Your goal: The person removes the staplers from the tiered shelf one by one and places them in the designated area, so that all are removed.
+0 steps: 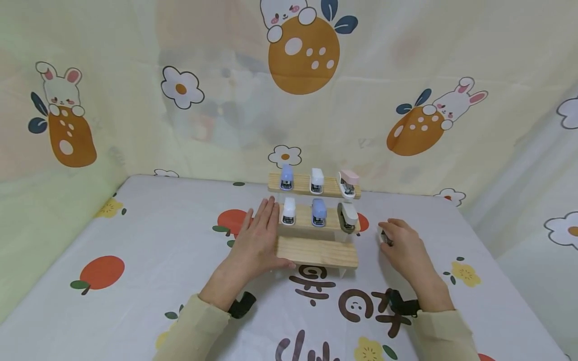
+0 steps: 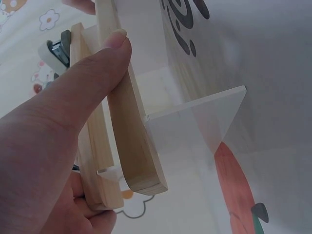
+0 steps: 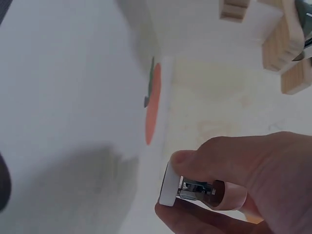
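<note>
My right hand pinches a small stapler between thumb and fingers, right of a three-tier wooden stand. In the right wrist view its white part and metal inner mechanism show; the fingers hide the rest. My left hand rests against the left end of the stand, fingers fairly straight, its thumb lying along the front edge of the lowest shelf. On the middle shelf stand a white stapler, a blue stapler and a grey-and-white stapler.
The top shelf bears a blue stapler, a white stapler and a pink-and-white stapler. Clear side supports hold up the shelves. A printed cloth covers the table, with a patterned curtain behind it.
</note>
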Demonstrator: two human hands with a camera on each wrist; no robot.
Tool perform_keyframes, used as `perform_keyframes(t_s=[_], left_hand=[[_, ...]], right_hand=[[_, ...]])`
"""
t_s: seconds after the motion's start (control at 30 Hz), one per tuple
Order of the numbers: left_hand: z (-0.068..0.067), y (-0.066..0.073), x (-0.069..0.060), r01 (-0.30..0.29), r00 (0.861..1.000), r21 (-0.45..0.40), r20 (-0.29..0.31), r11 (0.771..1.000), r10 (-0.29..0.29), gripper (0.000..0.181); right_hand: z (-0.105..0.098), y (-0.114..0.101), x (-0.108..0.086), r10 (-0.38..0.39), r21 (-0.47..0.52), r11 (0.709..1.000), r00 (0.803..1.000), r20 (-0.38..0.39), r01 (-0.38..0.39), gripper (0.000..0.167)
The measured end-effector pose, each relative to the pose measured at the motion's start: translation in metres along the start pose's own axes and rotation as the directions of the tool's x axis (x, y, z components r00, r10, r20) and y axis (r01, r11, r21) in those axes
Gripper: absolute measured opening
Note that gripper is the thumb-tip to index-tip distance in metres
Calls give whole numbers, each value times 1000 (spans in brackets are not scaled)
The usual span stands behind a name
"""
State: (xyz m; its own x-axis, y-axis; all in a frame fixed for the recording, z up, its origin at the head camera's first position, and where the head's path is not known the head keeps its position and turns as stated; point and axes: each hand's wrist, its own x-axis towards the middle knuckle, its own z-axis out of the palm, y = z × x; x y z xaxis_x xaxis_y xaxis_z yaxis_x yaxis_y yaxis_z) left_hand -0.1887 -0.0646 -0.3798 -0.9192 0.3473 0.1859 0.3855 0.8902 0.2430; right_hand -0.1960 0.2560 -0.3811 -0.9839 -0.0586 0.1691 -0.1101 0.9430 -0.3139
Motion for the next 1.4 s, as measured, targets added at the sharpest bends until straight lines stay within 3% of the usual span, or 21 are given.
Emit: perform_keyframes(t_s=[0.47,0.8,1.17,1.4], left_hand=[[0,1,0,0,1000,-17,-2,1000,0,138],[-1,1,0,1,1000,-12,3,1000,-1,138],[0,0,-1,1,1000,-22,-6,1000,-1,138],[1,0,-1,-2,1000,-9,-3,1000,2,138]], right_hand=[[18,13,4,40,12,999,999,37,-40,41],[23,11,2,75,-13,997,995,62,-74,41],[13,7,1,50,26,998,982,180,-56,50],[-1,-2,-1,26,19,999,992,120,-28,49]])
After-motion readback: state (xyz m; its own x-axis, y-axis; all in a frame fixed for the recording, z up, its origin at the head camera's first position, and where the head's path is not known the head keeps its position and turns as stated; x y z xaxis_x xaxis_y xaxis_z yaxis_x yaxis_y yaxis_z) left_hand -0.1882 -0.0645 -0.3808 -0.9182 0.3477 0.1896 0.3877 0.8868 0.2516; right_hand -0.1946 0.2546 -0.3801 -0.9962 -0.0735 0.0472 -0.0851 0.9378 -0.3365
